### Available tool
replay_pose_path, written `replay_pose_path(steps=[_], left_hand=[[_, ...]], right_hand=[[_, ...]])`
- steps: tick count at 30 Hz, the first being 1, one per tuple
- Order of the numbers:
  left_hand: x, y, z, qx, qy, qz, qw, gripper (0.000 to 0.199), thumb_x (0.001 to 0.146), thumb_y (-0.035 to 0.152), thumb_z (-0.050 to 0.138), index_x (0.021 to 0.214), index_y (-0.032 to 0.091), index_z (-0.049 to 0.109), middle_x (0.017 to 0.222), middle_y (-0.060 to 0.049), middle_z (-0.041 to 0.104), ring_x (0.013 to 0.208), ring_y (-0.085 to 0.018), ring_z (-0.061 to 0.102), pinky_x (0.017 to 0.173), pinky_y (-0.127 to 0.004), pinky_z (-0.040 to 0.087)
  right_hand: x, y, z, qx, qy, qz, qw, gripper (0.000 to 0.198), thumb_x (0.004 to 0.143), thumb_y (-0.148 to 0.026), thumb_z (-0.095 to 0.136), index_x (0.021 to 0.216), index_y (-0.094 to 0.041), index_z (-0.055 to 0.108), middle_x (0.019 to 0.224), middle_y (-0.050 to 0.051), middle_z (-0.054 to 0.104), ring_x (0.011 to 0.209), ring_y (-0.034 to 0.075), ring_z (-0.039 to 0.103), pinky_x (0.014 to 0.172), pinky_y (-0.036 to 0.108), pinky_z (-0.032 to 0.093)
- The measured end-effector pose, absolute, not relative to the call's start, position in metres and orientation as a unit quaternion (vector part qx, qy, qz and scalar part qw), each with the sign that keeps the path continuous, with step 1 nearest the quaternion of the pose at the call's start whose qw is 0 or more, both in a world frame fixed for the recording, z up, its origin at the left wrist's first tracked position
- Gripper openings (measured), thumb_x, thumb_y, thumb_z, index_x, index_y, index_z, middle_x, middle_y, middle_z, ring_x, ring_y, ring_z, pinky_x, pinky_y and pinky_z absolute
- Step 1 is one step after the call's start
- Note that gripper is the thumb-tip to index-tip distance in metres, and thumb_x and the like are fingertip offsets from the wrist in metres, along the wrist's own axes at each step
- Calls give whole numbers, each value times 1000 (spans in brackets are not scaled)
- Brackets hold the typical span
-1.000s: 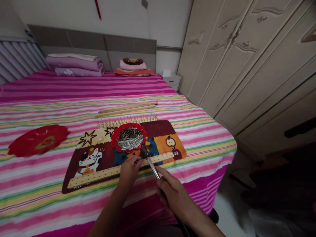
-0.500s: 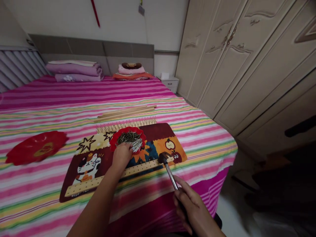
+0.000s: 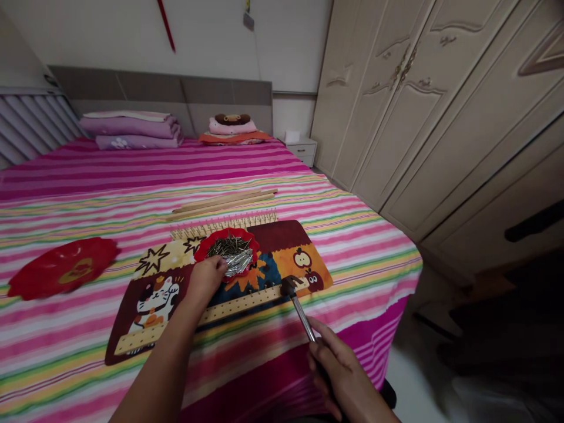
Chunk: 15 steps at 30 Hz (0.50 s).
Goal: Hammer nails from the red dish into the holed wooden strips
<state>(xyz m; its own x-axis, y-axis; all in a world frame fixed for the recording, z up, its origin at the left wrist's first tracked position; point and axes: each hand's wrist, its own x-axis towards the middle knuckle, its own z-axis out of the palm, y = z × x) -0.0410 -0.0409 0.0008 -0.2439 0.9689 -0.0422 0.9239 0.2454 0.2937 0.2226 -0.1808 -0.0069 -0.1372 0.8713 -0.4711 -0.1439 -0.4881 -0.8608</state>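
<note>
My left hand [image 3: 206,279] is closed at the near left rim of a scalloped red dish [image 3: 255,245] heaped with metal nails [image 3: 238,258]. Anything pinched in its fingertips is too small to make out. My right hand [image 3: 337,367] grips a mallet [image 3: 304,320] with a dark head and a shiny metal shaft. The mallet's head covers part of a pale wooden strip [image 3: 244,304] with a row of small holes; a few nails stand upright along its right part. Strip and dish sit on a patterned mat [image 3: 282,234] with a cat and apples.
Behind the dish lies another wooden strip [image 3: 259,220] bristling with upright nails. Farther back are plain wooden sticks [image 3: 224,202]. A larger red tray [image 3: 48,273] is at left on the striped bedspread [image 3: 361,252]. Wardrobe doors [image 3: 379,106] rise at right.
My left hand has drawn back from over the nails to the dish's left edge. The right hand keeps the mallet over the strip. The view has shifted slightly.
</note>
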Motion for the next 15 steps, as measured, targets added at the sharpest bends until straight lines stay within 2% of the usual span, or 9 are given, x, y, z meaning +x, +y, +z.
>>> replay_pose_path(steps=[6, 11, 15], left_hand=[[-54, -79, 15, 588, 764, 213, 159, 20, 70, 32, 50, 78, 24, 66, 75, 4, 69, 68, -13, 59, 61, -21, 38], [-45, -102, 21, 630, 752, 66, 184, 12, 66, 22, 51, 59, 22, 60, 53, 4, 59, 54, -12, 52, 53, -22, 31], [-32, -98, 15, 651, 745, -18, 147, 9, 64, 20, 54, 57, 21, 58, 56, -1, 61, 55, -15, 53, 52, -25, 27]], right_hand=[[221, -182, -9, -536, -349, 672, 375, 56, 80, -37, 52, 133, -22, 41, 61, -6, 51, 31, 3, 35, 22, 11, 25], [221, -182, -11, -520, -363, 684, 361, 58, 81, -37, 52, 135, -20, 37, 58, -8, 48, 30, 4, 34, 22, 12, 26], [220, -184, -7, -519, -363, 691, 349, 60, 80, -34, 51, 136, -20, 35, 59, -8, 49, 28, 2, 32, 23, 12, 25]])
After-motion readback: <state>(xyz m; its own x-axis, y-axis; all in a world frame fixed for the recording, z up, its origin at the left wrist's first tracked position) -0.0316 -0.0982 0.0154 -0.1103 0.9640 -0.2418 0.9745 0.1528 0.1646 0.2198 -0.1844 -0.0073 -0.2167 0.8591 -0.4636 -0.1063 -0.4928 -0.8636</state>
